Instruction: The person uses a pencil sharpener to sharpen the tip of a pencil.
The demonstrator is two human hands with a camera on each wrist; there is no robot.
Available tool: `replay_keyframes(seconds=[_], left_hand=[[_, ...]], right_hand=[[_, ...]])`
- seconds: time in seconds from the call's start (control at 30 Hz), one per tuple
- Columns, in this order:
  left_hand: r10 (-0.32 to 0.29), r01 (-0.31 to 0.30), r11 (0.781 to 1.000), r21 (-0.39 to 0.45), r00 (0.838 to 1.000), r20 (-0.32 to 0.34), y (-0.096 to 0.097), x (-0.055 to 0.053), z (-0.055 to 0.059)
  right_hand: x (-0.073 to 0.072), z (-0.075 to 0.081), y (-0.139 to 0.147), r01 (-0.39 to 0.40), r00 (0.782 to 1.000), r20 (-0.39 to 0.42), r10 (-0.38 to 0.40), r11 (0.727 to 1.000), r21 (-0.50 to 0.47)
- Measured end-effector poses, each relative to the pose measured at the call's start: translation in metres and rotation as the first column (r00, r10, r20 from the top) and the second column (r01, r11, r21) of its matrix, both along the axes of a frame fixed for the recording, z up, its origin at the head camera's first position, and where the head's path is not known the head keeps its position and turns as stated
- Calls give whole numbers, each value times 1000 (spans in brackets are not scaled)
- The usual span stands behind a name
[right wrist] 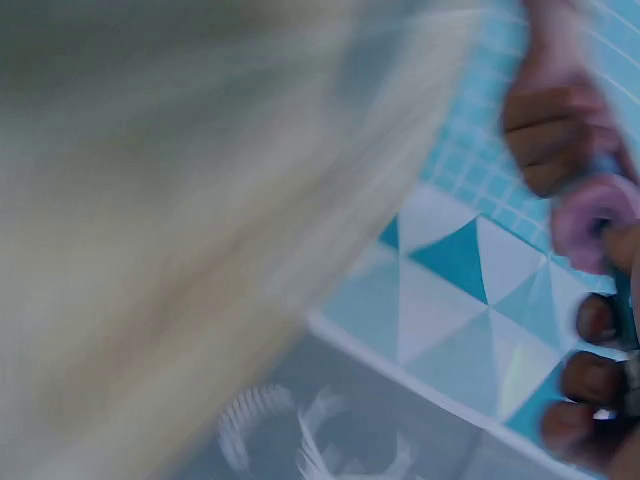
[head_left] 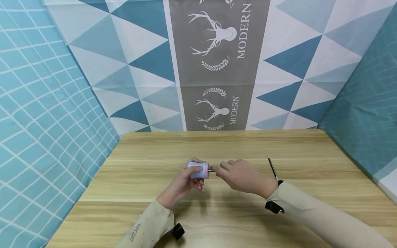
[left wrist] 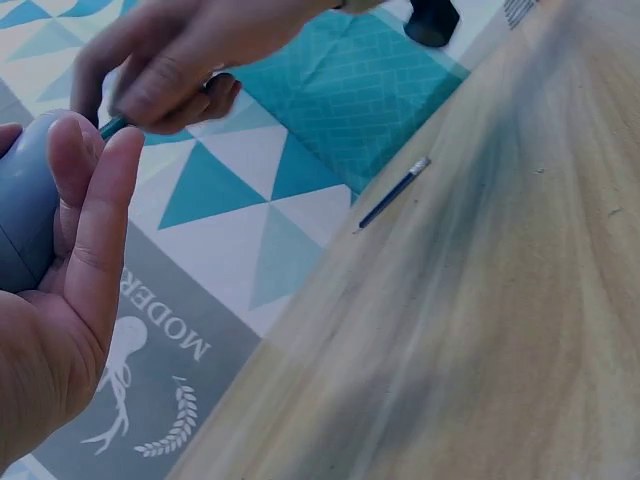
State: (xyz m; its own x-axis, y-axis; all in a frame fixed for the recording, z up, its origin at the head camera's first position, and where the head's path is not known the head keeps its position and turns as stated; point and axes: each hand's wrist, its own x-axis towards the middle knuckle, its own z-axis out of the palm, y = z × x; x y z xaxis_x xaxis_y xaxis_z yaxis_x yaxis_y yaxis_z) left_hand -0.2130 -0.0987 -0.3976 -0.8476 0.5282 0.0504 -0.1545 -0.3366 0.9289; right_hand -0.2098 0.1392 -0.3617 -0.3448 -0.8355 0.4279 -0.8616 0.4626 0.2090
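My left hand (head_left: 181,184) grips a light blue pencil sharpener (head_left: 196,170) with a pink end, held on its side above the middle of the table. A round hole shows in the pink end (right wrist: 590,222) in the right wrist view. From the right, my right hand (head_left: 243,176) pinches a dark pencil (left wrist: 113,127) with its tip in that hole. Most of this pencil is hidden by my right fingers. Another dark pencil (head_left: 273,168) lies on the table beyond my right wrist, its lower end overlapped by the wrist strap in the head view.
The wooden table (head_left: 149,148) ends at a wall covering (head_left: 217,75) with triangles and deer heads at the back. Blue tiled sheets stand along the left (head_left: 46,103) and right sides. A white object (head_left: 389,184) juts in at the right edge.
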Motion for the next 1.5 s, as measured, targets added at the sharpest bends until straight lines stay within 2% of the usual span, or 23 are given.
replay_keyframes(seconds=[0.1, 0.2, 0.3, 0.53, 0.6, 0.63, 0.7, 0.8, 0.87, 0.93, 0.97, 1.03, 1.07, 1.1, 1.13, 1.17, 1.2, 1.23, 1.3, 1.33, 1.37, 1.4, 1.5], left_hand=[[2, -2, 1000, 12, 1000, 2, 1, 1, 1], [-5, 5, 1000, 13, 1000, -1, 3, 2, 1], [-5, 5, 1000, 21, 1000, -7, 5, 3, 1], [18, -19, 999, 35, 1000, 23, 5, 5, 0], [21, -22, 999, 32, 999, 33, 4, 6, -1], [20, -21, 999, 30, 999, 38, 4, 6, -1], [17, -18, 1000, 24, 999, 48, 3, 6, -1], [19, -20, 1000, 12, 998, 53, 2, 6, -2], [27, -27, 1000, -3, 999, 39, 2, 5, -3], [40, -39, 999, -29, 999, 15, 2, 5, -3], [43, -43, 998, -43, 999, 4, 2, 5, -3], [44, -45, 997, -69, 999, -14, 3, 5, -3], [43, -45, 996, -79, 999, -21, 3, 5, -3], [40, -42, 995, -86, 999, -26, 3, 4, -3], [36, -38, 995, -88, 999, -27, 3, 3, -2], [33, -36, 996, -84, 999, -27, 4, 3, -2], [35, -37, 996, -76, 999, -26, 4, 2, -1], [36, -37, 997, -65, 999, -25, 3, 1, -1], [36, -37, 999, -37, 999, -17, 3, -1, 1], [34, -34, 999, -21, 999, -10, 2, -1, 2], [30, -30, 1000, -7, 1000, -5, 2, -1, 3], [25, -25, 1000, 5, 1000, -2, 2, -1, 3], [3, -3, 1000, 22, 1000, 3, 2, 0, 5]], right_hand=[[-3, -5, 5, -23, 904, -423, 58, 996, 88], [-5, -8, 6, -54, 867, -491, 84, 996, 75], [-7, -11, 4, -101, 880, -466, 91, 995, 2], [-2, -15, -6, -132, 991, -65, 121, 967, -218], [2, -12, -8, -86, 973, 182, 139, 959, -271], [4, -9, -9, -42, 933, 332, 142, 956, -291], [6, -3, -11, 91, 767, 627, 138, 944, -318], [4, 7, -11, 305, 336, 924, 182, 907, -289], [-1, 9, -9, 393, 30, 964, 264, 884, -254], [-5, 8, -7, 430, -229, 916, 329, 879, -208], [-6, 7, -6, 433, -317, 883, 346, 881, -189], [-8, 4, -3, 425, -403, 842, 358, 888, -174], [-9, 3, -2, 422, -398, 843, 361, 889, -181], [-8, 2, -1, 422, -360, 858, 366, 884, -200], [-8, 1, 0, 417, -288, 883, 371, 879, -234], [-7, 1, 1, 391, -164, 918, 360, 878, -275], [-6, 2, 2, 336, 2, 942, 335, 887, -316], [-6, 2, 3, 249, 206, 931, 300, 904, -346], [-5, 3, 4, 44, 661, 722, 204, 950, -308], [-5, 3, 5, -33, 847, 508, 156, 970, -242], [-5, 2, 6, -77, 958, 260, 122, 981, -175], [-5, 1, 7, -106, 993, 30, 111, 988, -115], [-8, -3, 10, -115, 910, -399, 110, 993, 12]])
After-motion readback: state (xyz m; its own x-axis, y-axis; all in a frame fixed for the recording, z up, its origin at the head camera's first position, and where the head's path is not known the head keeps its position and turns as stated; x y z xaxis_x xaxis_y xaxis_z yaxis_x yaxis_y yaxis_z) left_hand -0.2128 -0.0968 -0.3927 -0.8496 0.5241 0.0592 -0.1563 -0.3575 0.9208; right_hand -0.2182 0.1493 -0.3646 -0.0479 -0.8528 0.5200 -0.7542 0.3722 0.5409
